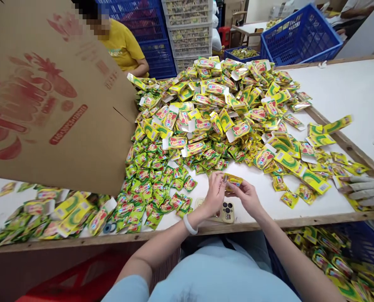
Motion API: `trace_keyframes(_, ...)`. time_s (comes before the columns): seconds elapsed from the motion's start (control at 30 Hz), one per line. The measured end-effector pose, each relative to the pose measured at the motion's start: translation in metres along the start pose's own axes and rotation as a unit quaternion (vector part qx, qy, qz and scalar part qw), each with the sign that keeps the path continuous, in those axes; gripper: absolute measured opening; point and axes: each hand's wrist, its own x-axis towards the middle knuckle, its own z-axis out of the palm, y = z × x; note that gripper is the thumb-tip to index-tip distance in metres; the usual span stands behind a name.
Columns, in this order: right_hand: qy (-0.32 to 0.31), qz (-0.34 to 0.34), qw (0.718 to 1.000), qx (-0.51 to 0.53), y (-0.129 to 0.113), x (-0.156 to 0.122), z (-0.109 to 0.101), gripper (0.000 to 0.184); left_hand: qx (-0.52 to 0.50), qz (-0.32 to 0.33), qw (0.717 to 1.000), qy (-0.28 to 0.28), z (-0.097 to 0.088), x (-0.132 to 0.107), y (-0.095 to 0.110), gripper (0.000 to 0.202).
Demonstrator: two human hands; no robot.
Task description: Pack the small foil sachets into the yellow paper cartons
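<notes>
- The left hand [215, 195] and right hand [248, 196] meet above the near edge of the table [341, 86], right of that edge's middle.
- Both hands grip a small yellow candy packet [234, 179] by their fingertips, the left at its left end, the right at its lower right; whether it is a box or a sachet cannot be told.
- Just below the hands, a pale-cased smartphone [228, 212] lies by the near edge, its camera lenses facing up.
- A white wristband [189, 225] circles the left wrist.
- Left of the hands, green candy sachets [142, 180] spread from the near edge towards the middle of the table.
- Beyond the hands, a heap of yellow-green candy boxes [218, 90], many with white flaps open, reaches the far edge.
- Right of the hands lie loose yellow candy sachets [289, 199] and more boxes.
- A large cardboard carton [89, 163] with red fruit print stands over the table's left part; more boxes and sachets lie between it and the near left corner.
- At the near edge, far right, a co-worker's gloved hand [367, 191] rests on packets; its finger grip cannot be told.
- Across the far edge is a person in a yellow shirt [125, 44].
</notes>
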Motion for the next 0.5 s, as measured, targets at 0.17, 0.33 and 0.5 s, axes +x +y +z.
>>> trace_keyframes(0.17, 0.056, 0.014, 0.998, -0.011, -0.003, -0.010, -0.036, 0.044, 0.308, -0.008, 0.933, 0.184, -0.075, 0.068, -0.023, 0.042)
trace_keyframes(0.33, 0.064, 0.048, 0.996, 0.030, -0.004, -0.012, -0.057, 0.044, 0.347, -0.175, 0.900, 0.198, -0.119, 0.107, -0.046, 0.028)
trace_keyframes(0.5, -0.010, -0.006, 0.998, -0.057, -0.024, -0.004, -0.049, 0.040, 0.335, 0.015, 0.936, 0.109, -0.112, 0.079, -0.011, 0.015)
